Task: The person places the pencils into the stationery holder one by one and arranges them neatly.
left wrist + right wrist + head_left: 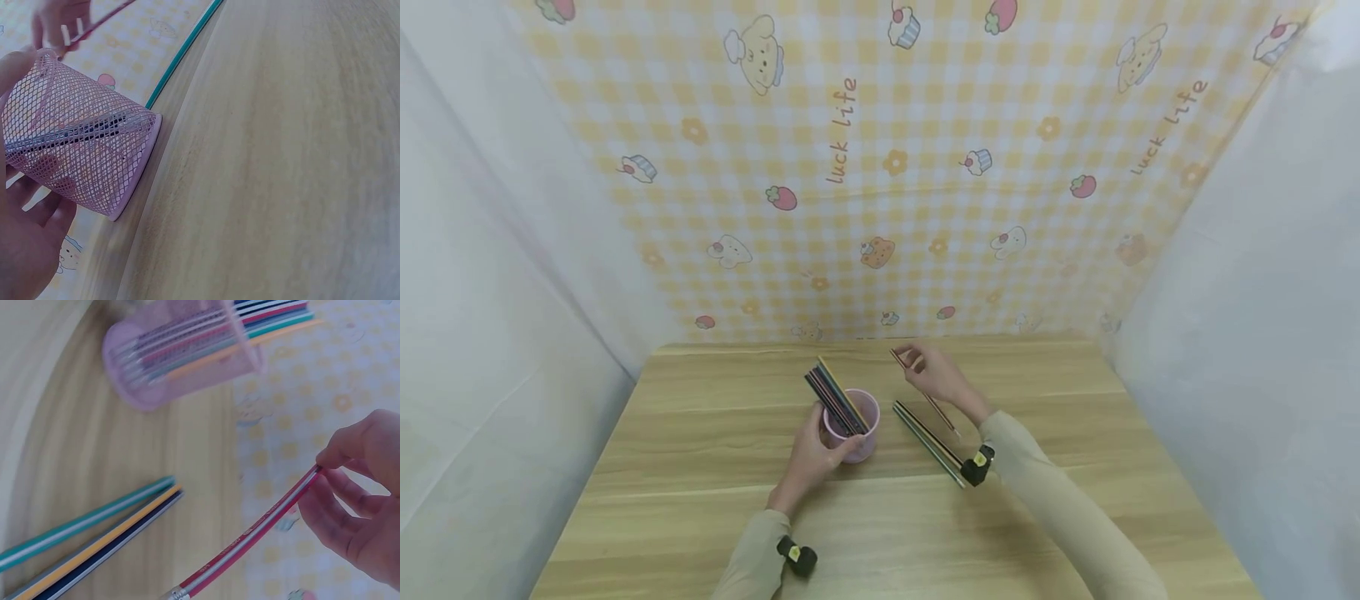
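Observation:
My left hand grips a pink mesh pencil cup, thumb at the rim and fingers curled round its side. Several pencils lean in the cup, their upper ends sticking out past the rim at the upper left. To the right, my right hand pinches a red pencil near one end. Its other end, with a metal band, slants down toward the wrist. Below that hand, a teal pencil, a yellow pencil and a dark one lie close together on the table.
The wooden table meets a yellow checked cloth backdrop at its back edge. White sheets hang on the left and right sides. Both wrists carry small black cameras.

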`<action>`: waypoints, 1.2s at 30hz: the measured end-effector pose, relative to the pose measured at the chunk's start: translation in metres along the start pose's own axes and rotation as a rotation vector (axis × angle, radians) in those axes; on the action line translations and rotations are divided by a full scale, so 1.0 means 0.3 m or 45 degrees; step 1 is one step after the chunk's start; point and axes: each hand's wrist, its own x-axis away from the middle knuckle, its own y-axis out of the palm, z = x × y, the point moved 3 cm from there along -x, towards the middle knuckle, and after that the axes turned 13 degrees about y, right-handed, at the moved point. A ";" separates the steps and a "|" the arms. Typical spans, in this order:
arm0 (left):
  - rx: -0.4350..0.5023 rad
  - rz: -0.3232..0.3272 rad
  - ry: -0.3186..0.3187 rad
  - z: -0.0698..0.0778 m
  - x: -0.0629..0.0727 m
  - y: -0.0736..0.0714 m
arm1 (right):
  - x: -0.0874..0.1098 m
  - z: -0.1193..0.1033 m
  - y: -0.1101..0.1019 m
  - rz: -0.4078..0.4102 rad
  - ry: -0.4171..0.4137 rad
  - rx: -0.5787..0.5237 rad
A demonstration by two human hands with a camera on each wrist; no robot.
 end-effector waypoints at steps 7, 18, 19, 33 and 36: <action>0.023 0.002 0.021 0.008 0.000 -0.001 | -0.006 -0.118 -0.035 0.090 -0.132 -0.093; 0.035 -0.013 -0.020 0.008 0.002 0.001 | -0.007 -0.282 -0.057 0.234 -0.224 -0.308; 0.033 -0.014 -0.019 0.009 0.002 0.001 | -0.006 -0.294 -0.055 0.248 -0.232 -0.343; 0.007 -0.016 -0.033 0.011 0.003 -0.001 | -0.036 -0.380 0.051 0.263 -0.332 -0.513; 0.002 -0.015 -0.025 0.008 0.001 0.003 | -0.046 -0.364 0.093 0.230 -0.338 -0.474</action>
